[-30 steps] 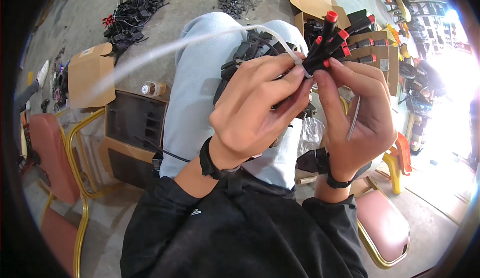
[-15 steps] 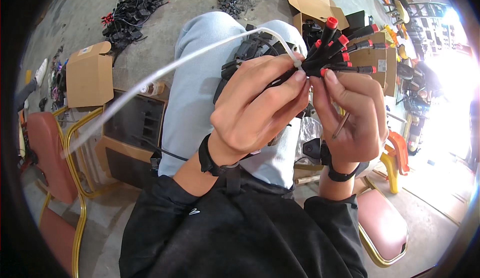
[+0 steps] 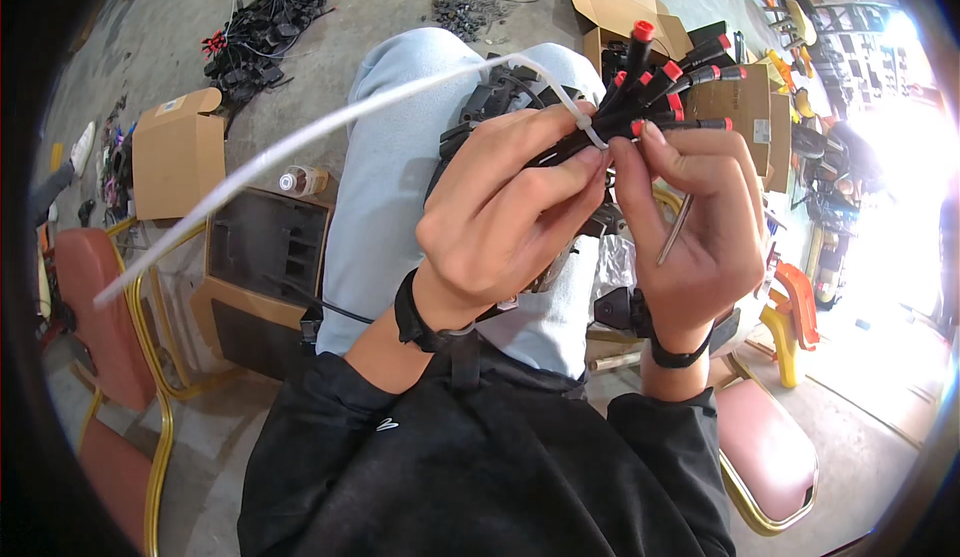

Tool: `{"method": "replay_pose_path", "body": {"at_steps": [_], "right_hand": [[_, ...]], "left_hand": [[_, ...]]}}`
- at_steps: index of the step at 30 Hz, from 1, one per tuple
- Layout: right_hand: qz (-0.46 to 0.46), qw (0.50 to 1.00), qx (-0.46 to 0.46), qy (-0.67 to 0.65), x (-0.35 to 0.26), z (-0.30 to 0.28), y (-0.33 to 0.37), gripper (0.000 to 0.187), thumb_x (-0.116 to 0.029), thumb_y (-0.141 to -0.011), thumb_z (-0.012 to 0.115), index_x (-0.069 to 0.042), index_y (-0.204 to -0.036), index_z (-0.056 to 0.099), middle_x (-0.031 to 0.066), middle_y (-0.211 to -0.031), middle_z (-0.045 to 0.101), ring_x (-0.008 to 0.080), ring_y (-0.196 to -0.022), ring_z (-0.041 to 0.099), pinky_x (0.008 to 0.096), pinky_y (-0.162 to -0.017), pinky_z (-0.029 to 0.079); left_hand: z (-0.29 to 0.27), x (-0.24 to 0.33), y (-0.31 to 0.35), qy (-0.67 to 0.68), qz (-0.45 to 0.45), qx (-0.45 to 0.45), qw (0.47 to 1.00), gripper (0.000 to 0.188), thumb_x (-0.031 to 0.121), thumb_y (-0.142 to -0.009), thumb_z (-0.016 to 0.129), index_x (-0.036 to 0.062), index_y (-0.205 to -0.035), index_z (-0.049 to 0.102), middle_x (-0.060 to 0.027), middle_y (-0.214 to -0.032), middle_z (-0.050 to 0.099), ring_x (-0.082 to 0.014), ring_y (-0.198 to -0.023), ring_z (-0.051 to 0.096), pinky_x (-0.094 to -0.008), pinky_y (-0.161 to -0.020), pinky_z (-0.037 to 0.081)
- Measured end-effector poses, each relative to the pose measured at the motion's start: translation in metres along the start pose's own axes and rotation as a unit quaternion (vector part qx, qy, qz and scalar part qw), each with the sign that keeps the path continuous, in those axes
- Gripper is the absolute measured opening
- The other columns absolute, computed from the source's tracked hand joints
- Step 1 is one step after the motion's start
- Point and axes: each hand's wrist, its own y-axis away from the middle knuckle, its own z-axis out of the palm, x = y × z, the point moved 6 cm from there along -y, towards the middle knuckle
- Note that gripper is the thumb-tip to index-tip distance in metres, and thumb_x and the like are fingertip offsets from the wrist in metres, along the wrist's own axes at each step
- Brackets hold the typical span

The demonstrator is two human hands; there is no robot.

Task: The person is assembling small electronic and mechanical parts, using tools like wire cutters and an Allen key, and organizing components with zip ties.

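While a long white cable tie (image 3: 330,127) trails off leftward, the left hand (image 3: 510,207) is closed around a bundle of black, red-tipped connectors (image 3: 655,82) above the lap; the right hand (image 3: 695,222) pinches the bundle from the right.

Both black-sleeved forearms rise from the near edge, banded wrists bent, the left hand (image 3: 505,212) curled with fingers closed, the right hand (image 3: 695,222) pinching beside it, fingertips touching.

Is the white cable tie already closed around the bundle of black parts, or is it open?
Closed. The white cable tie loops around the bundle of black parts between both hands, and its long free tail sticks out to the left.
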Motion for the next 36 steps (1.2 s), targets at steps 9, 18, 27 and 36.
{"method": "replay_pose_path", "body": {"at_steps": [9,18,27,36], "right_hand": [[0.030,0.998,-0.038,-0.045,0.005,-0.005,-0.005,0.017,0.008,-0.070,0.073,0.004,-0.079,0.059,0.0098,-0.077,0.061,0.0178,-0.066,0.061,0.0263,-0.057,0.049],[0.239,0.914,0.106,-0.311,0.027,0.004,0.064,0.010,0.008,-0.081,0.059,0.005,-0.090,0.063,0.0103,-0.080,0.063,0.0136,-0.065,0.058,0.0225,-0.060,0.045],[0.229,0.941,0.050,-0.245,0.029,0.005,0.077,0.015,0.005,-0.079,0.063,0.000,-0.093,0.064,0.0085,-0.081,0.062,0.0135,-0.067,0.059,0.0233,-0.063,0.047],[0.219,0.947,0.014,-0.237,0.026,0.005,0.086,0.018,0.001,-0.077,0.067,-0.001,-0.094,0.063,0.0095,-0.086,0.061,0.0221,-0.075,0.061,0.0296,-0.068,0.049]], "left_hand": [[-0.002,-0.003,-0.001,0.013,-0.009,-0.002,1.000,0.023,-0.008,-0.067,0.075,-0.0053,-0.085,0.061,-0.0213,-0.097,0.065,-0.0301,-0.084,0.065,-0.0321,-0.071,0.053],[-0.004,-0.024,0.006,0.164,-0.209,0.044,0.963,0.036,-0.008,-0.071,0.075,0.0027,-0.085,0.043,-0.0231,-0.103,0.064,-0.0192,-0.091,0.062,-0.0294,-0.081,0.048],[-0.007,-0.025,0.009,0.136,-0.252,0.036,0.957,0.036,-0.002,-0.073,0.076,-0.0006,-0.100,0.051,-0.0129,-0.100,0.061,-0.0166,-0.090,0.058,-0.0294,-0.084,0.045],[-0.002,-0.024,0.009,0.136,-0.326,0.005,0.935,0.026,0.005,-0.082,0.071,-0.0046,-0.103,0.058,-0.0049,-0.096,0.060,-0.0088,-0.084,0.053,-0.0219,-0.074,0.042]]}}
